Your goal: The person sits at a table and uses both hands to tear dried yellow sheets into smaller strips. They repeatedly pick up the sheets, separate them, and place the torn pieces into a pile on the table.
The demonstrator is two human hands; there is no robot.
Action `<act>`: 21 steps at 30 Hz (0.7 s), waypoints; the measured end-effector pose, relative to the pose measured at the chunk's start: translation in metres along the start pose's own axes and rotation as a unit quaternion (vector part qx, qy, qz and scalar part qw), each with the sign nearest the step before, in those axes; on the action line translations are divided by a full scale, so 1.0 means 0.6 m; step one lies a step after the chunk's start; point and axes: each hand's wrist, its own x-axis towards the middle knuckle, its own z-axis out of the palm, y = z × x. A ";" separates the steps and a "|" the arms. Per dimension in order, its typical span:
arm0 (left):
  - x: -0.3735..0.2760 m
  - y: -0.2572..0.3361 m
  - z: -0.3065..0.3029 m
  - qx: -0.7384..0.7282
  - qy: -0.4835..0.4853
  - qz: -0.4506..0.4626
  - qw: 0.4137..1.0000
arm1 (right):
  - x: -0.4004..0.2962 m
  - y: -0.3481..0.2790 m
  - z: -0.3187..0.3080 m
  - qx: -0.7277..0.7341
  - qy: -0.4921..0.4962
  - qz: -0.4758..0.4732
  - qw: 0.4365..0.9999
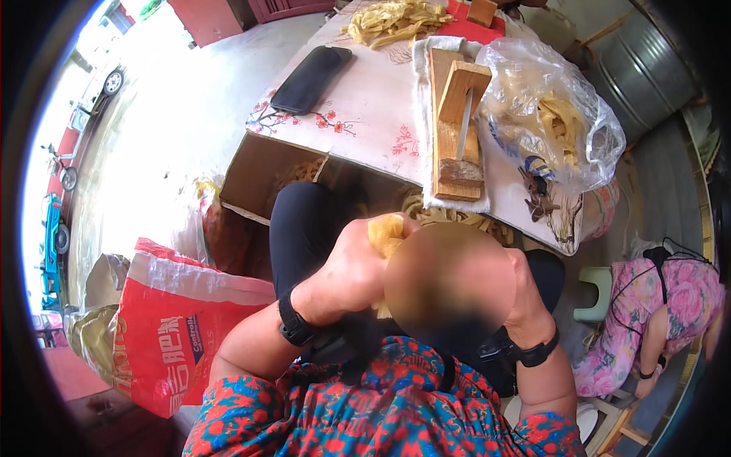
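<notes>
My left hand (pixel 351 268) is closed around a folded, pale yellow strip of pliable material (pixel 386 231), which bulges out at the thumb side. Close beside it is my right hand (pixel 521 285), over my lap. A blurred disc covers most of that hand and the space between the two, so its fingers and anything in them are hidden. Coiled tan strips (pixel 457 220) lie just beyond my hands, below the table edge. On the table (pixel 377 85) ahead, a wooden fixture (pixel 457 177) with a slanted thin metal blade rests on a white cloth (pixel 421 114).
A black phone (pixel 311 80), a heap of yellow strips (pixel 394 23) and a clear plastic bag (pixel 594 103) of strips lie on the table. An open cardboard box (pixel 257 171) and a red woven sack (pixel 171 331) stand left. A person (pixel 657 308) bends near a green stool (pixel 594 294) at right.
</notes>
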 end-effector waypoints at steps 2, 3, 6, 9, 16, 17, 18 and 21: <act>0.007 -0.008 0.003 -0.047 0.013 0.014 0.999 | -0.003 -0.005 -0.007 -0.016 0.021 -0.008 1.000; 0.011 -0.010 0.005 -0.068 0.019 0.022 0.997 | 0.002 -0.002 -0.016 -0.018 0.052 -0.013 0.998; 0.053 -0.001 -0.011 -0.006 0.063 0.053 0.997 | 0.035 -0.007 -0.044 -0.046 0.124 -0.034 0.991; 0.096 0.009 -0.003 0.044 0.079 0.032 0.995 | 0.076 -0.013 -0.059 -0.186 0.209 -0.125 0.952; 0.206 -0.051 -0.014 0.289 0.163 0.146 0.932 | 0.167 0.007 -0.081 -0.455 0.296 -0.092 0.835; 0.212 -0.053 -0.012 0.352 0.177 0.148 0.907 | 0.169 0.002 -0.080 -0.460 0.295 -0.088 0.833; 0.214 -0.052 -0.013 0.309 0.175 0.157 0.921 | 0.170 -0.003 -0.078 -0.463 0.295 -0.085 0.832; 0.206 -0.053 -0.015 0.227 0.197 0.083 0.950 | 0.159 0.004 -0.078 -0.487 0.316 -0.079 0.810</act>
